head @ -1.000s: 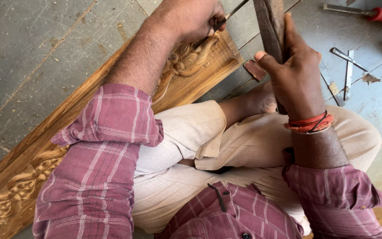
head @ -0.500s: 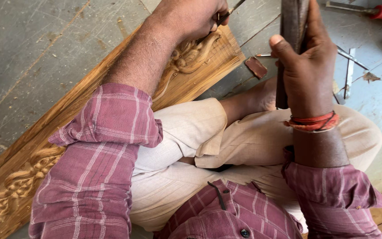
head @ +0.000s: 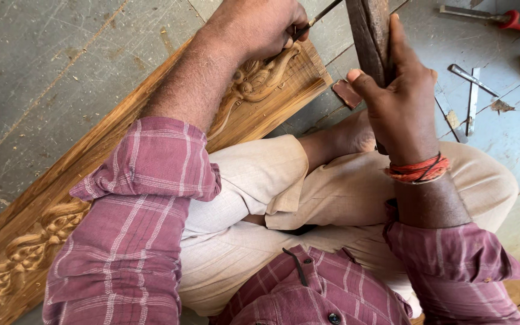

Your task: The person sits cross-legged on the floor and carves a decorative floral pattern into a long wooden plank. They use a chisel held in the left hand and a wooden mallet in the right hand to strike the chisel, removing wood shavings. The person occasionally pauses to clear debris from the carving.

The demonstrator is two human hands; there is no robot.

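Observation:
My left hand (head: 260, 27) is closed around a thin metal chisel (head: 323, 13), its tip hidden under the fingers against the carved end of a long wooden board (head: 260, 90). The board runs diagonally from the top centre to the lower left and bears leaf-like relief carving. My right hand (head: 401, 99) grips a dark wooden mallet (head: 368, 33) held upright above my crossed legs, to the right of the chisel. A red thread band circles the right wrist.
I sit cross-legged on a grey stone floor (head: 43, 78). Loose metal chisels (head: 470, 90) lie at the upper right, with a red-handled tool (head: 516, 19) beyond them. A small wood chip (head: 347, 93) rests near my bare foot (head: 344, 135). Wooden planks show at the lower right corner.
The mallet in my right hand has shifted slightly right and then back toward the chisel, held high. My left hand stays on the chisel at the carved board end.

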